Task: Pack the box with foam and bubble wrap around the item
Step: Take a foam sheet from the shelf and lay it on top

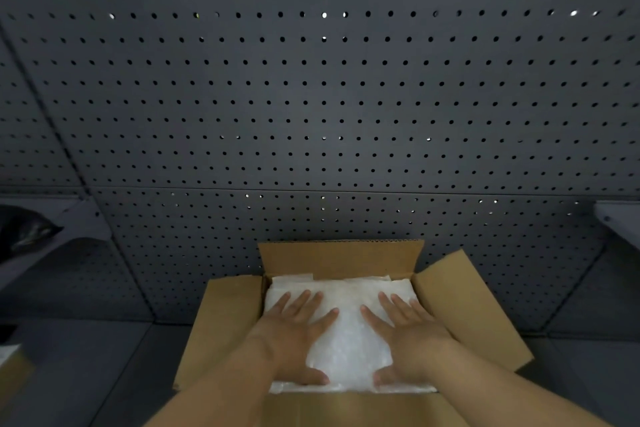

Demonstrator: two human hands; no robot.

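Writing: none readable.
Box (460,308): flaps up, bubble wrap (348,340) fills it.
Left hand (294,333), right hand (412,336): grip released, palms flat on wrap.

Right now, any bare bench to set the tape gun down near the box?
Yes: bare bench left of the box, and a strip between its right flap and the pegboard. Inside is crowded: left hand and right hand flat on bubble wrap.

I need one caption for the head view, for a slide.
Both hands press bubble wrap flat inside the open box.
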